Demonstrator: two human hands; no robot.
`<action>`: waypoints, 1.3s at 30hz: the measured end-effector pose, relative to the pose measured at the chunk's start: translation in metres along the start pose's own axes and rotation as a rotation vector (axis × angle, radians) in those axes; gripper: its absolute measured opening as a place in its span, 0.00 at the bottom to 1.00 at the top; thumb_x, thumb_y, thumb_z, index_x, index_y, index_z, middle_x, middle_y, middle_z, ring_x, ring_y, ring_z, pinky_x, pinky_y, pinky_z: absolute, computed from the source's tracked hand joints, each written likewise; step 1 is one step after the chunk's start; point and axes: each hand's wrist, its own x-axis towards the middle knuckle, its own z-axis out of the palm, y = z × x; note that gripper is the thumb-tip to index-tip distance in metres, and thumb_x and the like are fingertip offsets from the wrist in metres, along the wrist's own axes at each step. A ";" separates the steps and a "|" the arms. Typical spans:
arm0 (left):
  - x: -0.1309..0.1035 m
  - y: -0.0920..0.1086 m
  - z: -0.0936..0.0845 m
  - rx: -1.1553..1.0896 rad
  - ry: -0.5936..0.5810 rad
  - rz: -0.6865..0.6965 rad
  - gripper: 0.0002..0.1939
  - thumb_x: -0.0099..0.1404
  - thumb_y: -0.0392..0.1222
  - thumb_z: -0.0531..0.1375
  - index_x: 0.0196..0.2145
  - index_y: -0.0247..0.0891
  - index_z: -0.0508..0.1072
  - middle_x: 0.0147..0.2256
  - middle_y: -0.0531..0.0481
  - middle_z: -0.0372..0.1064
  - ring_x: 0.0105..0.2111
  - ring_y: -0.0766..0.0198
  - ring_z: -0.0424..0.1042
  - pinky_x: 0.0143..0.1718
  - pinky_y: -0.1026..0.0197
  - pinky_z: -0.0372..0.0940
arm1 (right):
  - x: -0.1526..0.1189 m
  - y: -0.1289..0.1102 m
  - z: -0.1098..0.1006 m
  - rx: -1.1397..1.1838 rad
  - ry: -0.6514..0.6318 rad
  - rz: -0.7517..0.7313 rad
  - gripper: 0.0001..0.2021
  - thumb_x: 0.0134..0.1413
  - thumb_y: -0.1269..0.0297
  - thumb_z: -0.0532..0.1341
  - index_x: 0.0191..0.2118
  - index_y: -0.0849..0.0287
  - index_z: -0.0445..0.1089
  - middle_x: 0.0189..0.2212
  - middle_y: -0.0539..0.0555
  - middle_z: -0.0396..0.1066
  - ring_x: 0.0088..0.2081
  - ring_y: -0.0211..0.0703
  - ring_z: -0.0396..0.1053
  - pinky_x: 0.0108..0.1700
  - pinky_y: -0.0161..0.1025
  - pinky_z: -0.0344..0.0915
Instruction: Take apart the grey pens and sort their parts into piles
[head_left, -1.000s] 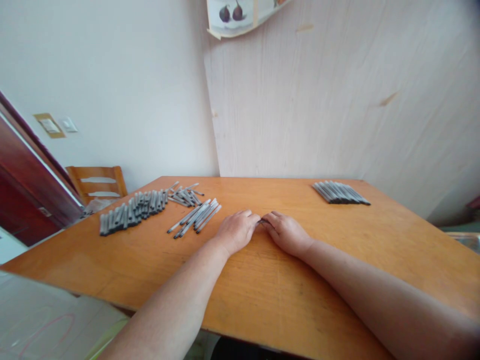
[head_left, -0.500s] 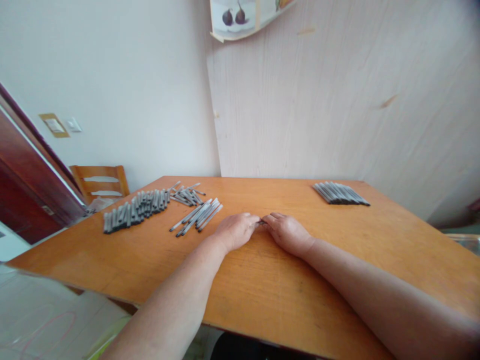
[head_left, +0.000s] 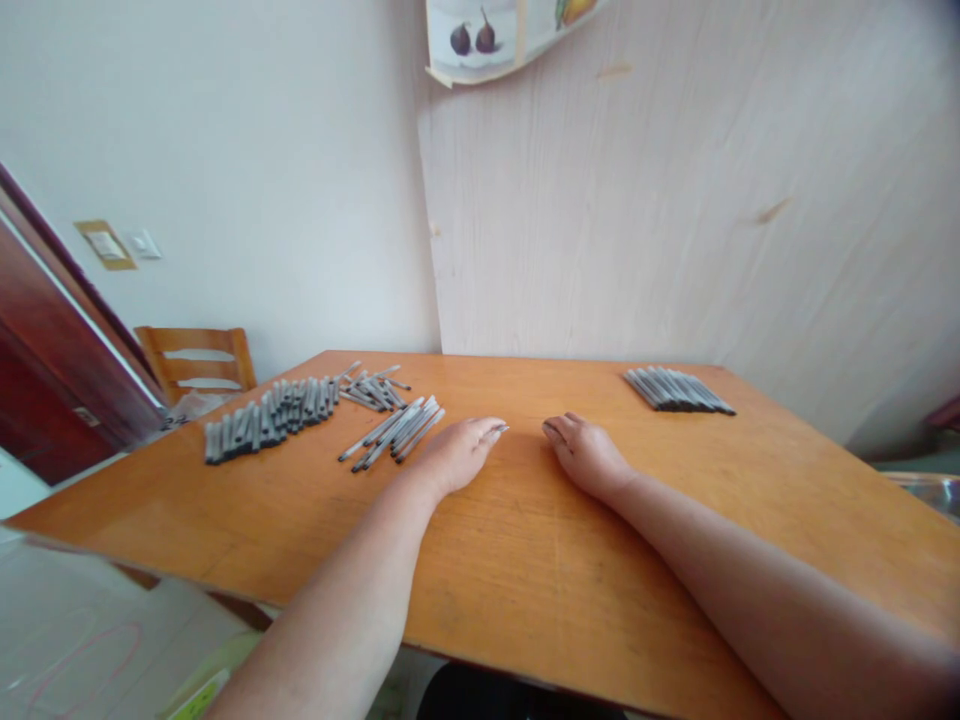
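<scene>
My left hand [head_left: 461,452] is closed above the middle of the wooden table [head_left: 525,560], with a small light tip of something showing at its fingertips. To its right, my right hand [head_left: 589,452] is closed around something dark and small, mostly hidden by the fingers. A gap separates the two hands. Just left of my left hand lies a loose group of grey pens with dark ends [head_left: 394,432]. Behind that is a scattered pile of similar pens [head_left: 375,390]. A long row of pens [head_left: 274,415] lies farther left.
A neat bundle of pens [head_left: 679,390] lies at the table's back right. A wooden chair [head_left: 196,360] stands beyond the left edge. The wall [head_left: 600,220] rises behind the table, and a clear container [head_left: 926,490] is at the far right.
My hands were together at the fingertips and have moved apart, the left one to the left and the right one slightly to the right. The pens on the table lie as before.
</scene>
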 end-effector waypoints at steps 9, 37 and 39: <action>0.002 -0.012 0.003 -0.069 0.088 -0.056 0.17 0.68 0.47 0.49 0.48 0.42 0.72 0.46 0.46 0.74 0.45 0.60 0.71 0.47 0.59 0.62 | 0.007 0.024 0.001 -0.037 0.067 0.222 0.13 0.62 0.61 0.52 0.43 0.61 0.70 0.38 0.59 0.73 0.39 0.44 0.70 0.41 0.37 0.62; 0.008 -0.016 0.004 -0.278 0.243 -0.162 0.10 0.65 0.45 0.52 0.37 0.43 0.71 0.34 0.51 0.74 0.36 0.62 0.70 0.41 0.59 0.62 | -0.010 -0.020 -0.006 0.001 -0.159 -0.136 0.15 0.63 0.54 0.53 0.42 0.50 0.77 0.35 0.54 0.69 0.38 0.41 0.68 0.41 0.35 0.63; 0.009 -0.018 0.004 -0.371 0.284 -0.166 0.09 0.65 0.46 0.53 0.38 0.43 0.71 0.36 0.52 0.74 0.38 0.62 0.71 0.44 0.58 0.62 | -0.011 -0.024 -0.006 -0.009 -0.163 -0.165 0.15 0.63 0.55 0.53 0.43 0.49 0.77 0.35 0.54 0.69 0.39 0.41 0.68 0.41 0.35 0.62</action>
